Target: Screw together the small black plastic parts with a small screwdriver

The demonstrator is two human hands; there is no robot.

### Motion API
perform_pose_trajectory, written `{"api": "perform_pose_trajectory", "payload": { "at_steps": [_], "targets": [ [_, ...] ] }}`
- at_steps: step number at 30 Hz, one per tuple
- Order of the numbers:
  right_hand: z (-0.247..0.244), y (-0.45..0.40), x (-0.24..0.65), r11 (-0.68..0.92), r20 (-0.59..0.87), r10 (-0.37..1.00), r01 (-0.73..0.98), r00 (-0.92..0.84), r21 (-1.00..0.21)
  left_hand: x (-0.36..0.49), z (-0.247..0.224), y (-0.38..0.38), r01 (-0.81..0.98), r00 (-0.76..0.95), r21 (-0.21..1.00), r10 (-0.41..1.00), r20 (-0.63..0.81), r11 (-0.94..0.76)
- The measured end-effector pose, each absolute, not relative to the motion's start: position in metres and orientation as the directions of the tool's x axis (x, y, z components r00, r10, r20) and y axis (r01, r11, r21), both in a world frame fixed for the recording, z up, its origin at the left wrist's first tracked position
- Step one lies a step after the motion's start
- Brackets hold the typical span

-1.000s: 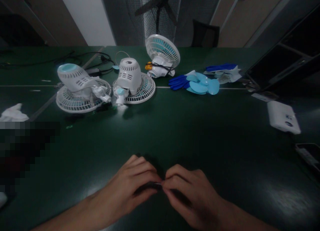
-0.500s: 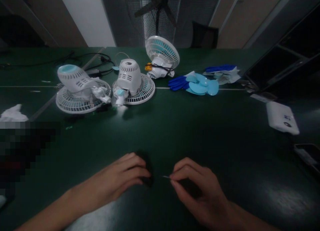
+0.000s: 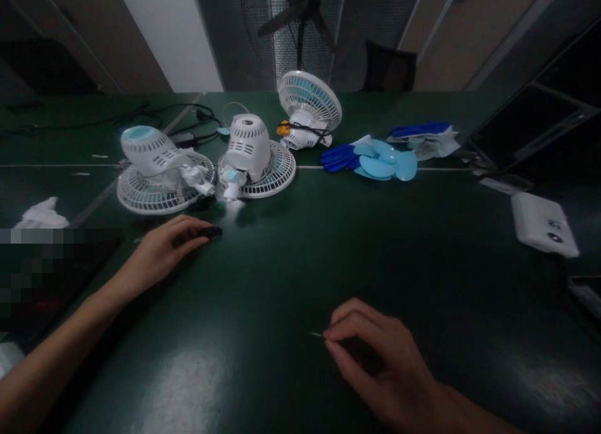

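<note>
My left hand (image 3: 171, 243) is at the left of the green table (image 3: 263, 277), fingers closed on a small dark object (image 3: 213, 232) just in front of the fans. Near the front edge of the view, my right hand (image 3: 380, 352) pinches a thin, short metallic piece (image 3: 318, 334) between thumb and forefinger, its tip pointing left. Beyond my left hand, a white fan (image 3: 159, 165) and a second fan (image 3: 251, 152) lie face down on their grilles. A third fan (image 3: 307, 108), its cord wrapped round the base, rests farther back.
Light blue fan blades (image 3: 382, 160) lie beside blue gloves (image 3: 340, 158). Another blue glove (image 3: 420, 130) is behind them. A white box (image 3: 543, 224) sits at the right. Black cables (image 3: 200, 114) and crumpled white material (image 3: 43, 215) are on the left.
My left hand has moved away from my right hand, forward and left toward the fans, and now holds the dark object. My right hand keeps its pinch in nearly the same place.
</note>
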State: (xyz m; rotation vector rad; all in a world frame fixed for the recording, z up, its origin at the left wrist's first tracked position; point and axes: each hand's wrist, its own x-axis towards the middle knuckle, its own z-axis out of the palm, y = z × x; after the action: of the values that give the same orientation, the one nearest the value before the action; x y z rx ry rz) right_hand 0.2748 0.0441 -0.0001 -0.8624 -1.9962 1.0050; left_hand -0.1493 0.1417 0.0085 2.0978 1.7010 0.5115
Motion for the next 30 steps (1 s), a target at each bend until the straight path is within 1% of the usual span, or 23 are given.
{"api": "perform_pose_trajectory", "payload": {
  "at_steps": [5, 8, 11, 13, 15, 18, 21, 25, 30],
  "targets": [
    [0.0, 0.045, 0.274, 0.468, 0.303, 0.808, 0.237, -0.506, -0.852, -0.174, 0.014, 0.143, 0.866, 0.183, 0.482, 0.981, -0.059, -0.133],
    [0.0, 0.044, 0.274, 0.472, 0.304, 0.809, 0.247, -0.504, -0.846, -0.183, 0.017, 0.143, 0.881, 0.183, 0.456, 0.979, -0.088, -0.124],
    [0.0, 0.044, 0.274, 0.477, 0.306, 0.809, 0.257, -0.502, -0.84, -0.183, 0.021, 0.142, 0.886, 0.163, 0.458, 0.975, -0.149, -0.078],
    [-0.001, 0.044, 0.274, 0.48, 0.311, 0.806, 0.249, -0.503, -0.841, -0.179, 0.025, 0.14, 0.874, 0.133, 0.485, 0.974, -0.182, -0.029],
    [-0.002, 0.044, 0.274, 0.481, 0.312, 0.802, 0.242, -0.509, -0.842, -0.172, 0.029, 0.138, 0.837, 0.084, 0.547, 0.982, -0.168, 0.022],
    [-0.003, 0.044, 0.275, 0.479, 0.304, 0.801, 0.246, -0.516, -0.843, -0.154, 0.033, 0.135, 0.779, -0.002, 0.625, 0.997, -0.083, 0.054],
    [-0.003, 0.044, 0.275, 0.475, 0.295, 0.804, 0.259, -0.517, -0.841, -0.138, 0.032, 0.133, 0.785, -0.026, 0.618, 0.999, -0.033, 0.041],
    [-0.002, 0.044, 0.275, 0.466, 0.271, 0.806, 0.282, -0.527, -0.839, -0.13, 0.026, 0.132, 0.796, -0.015, 0.605, 0.999, -0.038, 0.035],
    [-0.002, 0.045, 0.274, 0.466, 0.278, 0.806, 0.271, -0.522, -0.842, -0.125, 0.025, 0.131, 0.781, -0.067, 0.619, 0.996, -0.053, 0.085]
  ]
}}
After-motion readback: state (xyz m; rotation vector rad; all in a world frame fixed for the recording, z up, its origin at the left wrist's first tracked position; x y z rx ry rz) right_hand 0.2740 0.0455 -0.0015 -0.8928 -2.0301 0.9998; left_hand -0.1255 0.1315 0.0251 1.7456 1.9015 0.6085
